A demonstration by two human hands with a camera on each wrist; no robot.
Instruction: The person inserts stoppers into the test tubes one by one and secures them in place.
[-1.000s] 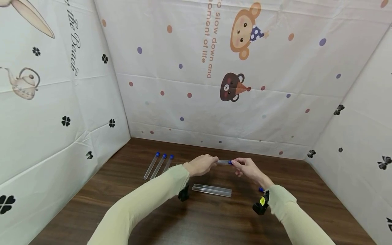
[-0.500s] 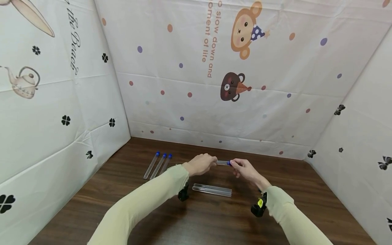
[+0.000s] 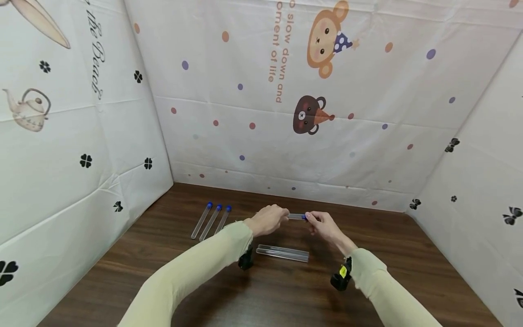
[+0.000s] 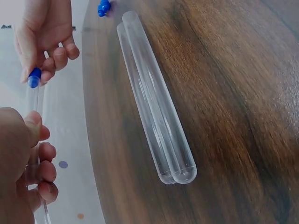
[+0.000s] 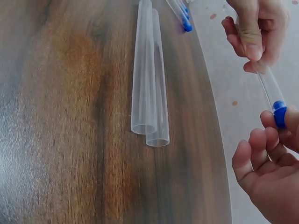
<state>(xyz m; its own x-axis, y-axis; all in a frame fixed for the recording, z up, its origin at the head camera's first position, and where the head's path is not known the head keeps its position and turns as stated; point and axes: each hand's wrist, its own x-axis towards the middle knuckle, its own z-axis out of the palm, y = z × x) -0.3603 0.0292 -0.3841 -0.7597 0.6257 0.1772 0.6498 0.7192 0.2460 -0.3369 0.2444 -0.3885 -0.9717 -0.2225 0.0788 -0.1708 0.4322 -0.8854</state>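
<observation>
My left hand (image 3: 267,220) grips a clear test tube (image 3: 296,216) round its body and holds it about level above the table. At the tube's mouth, my right hand (image 3: 327,225) pinches a blue stopper (image 5: 279,115) between thumb and fingertips. The stopper's narrow part sits inside the tube's mouth, as the right wrist view shows. Two uncapped test tubes (image 4: 154,102) lie side by side on the table, nearer than both hands. The held tube's lower end is hidden by my left hand in the head view.
Three test tubes with blue stoppers (image 3: 210,222) lie at the left on the brown wooden table (image 3: 286,295), one partly behind my left sleeve. Loose blue stopper material (image 4: 103,8) shows at the top of the left wrist view. Printed white cloth walls (image 3: 229,136) enclose the table's back and sides.
My right hand and forearm have shifted slightly left, with the stopper staying at the tube's mouth. The blue stopper on the table beside my right wrist has become hidden in the head view.
</observation>
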